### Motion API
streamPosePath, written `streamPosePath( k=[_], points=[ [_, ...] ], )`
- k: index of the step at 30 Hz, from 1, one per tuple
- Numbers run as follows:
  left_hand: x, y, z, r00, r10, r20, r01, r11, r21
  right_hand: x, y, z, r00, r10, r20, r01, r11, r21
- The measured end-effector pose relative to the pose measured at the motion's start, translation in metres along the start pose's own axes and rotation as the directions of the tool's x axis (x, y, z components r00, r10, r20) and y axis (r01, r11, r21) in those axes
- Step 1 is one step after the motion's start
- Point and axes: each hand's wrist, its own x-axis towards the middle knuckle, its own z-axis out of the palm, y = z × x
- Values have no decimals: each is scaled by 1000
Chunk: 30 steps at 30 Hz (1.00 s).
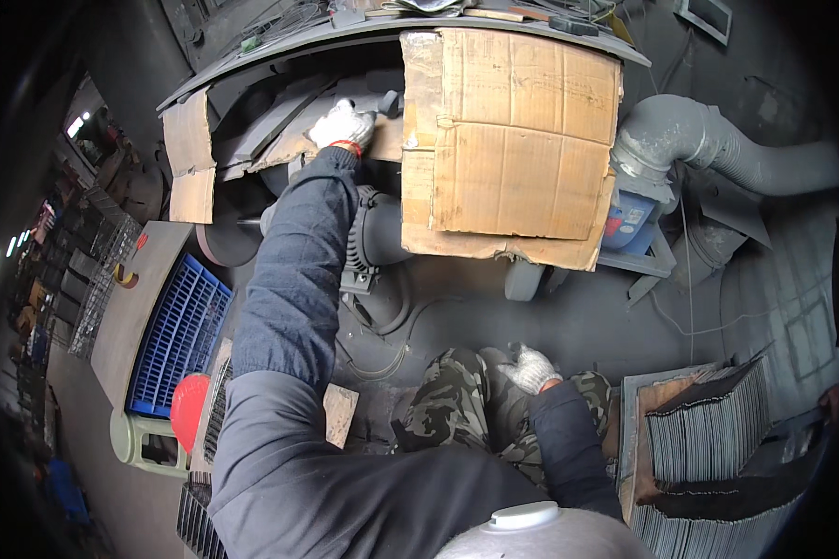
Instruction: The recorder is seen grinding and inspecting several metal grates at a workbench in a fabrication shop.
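My left hand (342, 126), in a white knit glove with red at the cuff, reaches forward under the bench top. It is over a ragged cardboard sheet (382, 143), beside a small grey knob-like part (389, 102). Its fingertips are foreshortened and partly hidden, so I cannot make out anything in its grasp. Below my sleeve sits a grey ribbed motor (373, 233) with a dark wheel (228, 238) to its left. My right hand (531, 368), also gloved in white, rests over my camouflage trousers (452, 396), fingers partly spread and holding nothing visible.
A large cardboard panel (517, 140) hangs from the bench in front of me. A grey duct (680, 130) curves away to the right. Stacked thin dark plates (704, 433) stand at lower right. On the left are a blue plastic crate (179, 331) and a green stool (140, 447).
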Motion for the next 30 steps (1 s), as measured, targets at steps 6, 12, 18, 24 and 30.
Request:
streamPosePath(
  k=[6, 12, 18, 24, 30],
  points=[
    [-6, -44, -7, 965, 262, -3, -261, 964, 41, 2, -19, -14, 998, -46, 34, 47, 998, -37],
    [-29, -34, -20, 950, 308, 57, -312, 946, 92, -3, -26, -13, 994, -95, 47, 96, 995, -24],
    [-18, 9, -4, 894, 448, -24, -447, 894, 39, -11, -13, -6, 995, -57, 80, 64, 995, -81],
    [28, 57, 20, 718, 688, 106, -696, 708, 118, -9, 1, -10, 986, 94, 141, -86, 995, -56],
    [43, 85, 96, 701, 429, 569, 574, 135, -808, -18, -19, -36, 975, 176, 139, -168, 984, -66]
  ],
)
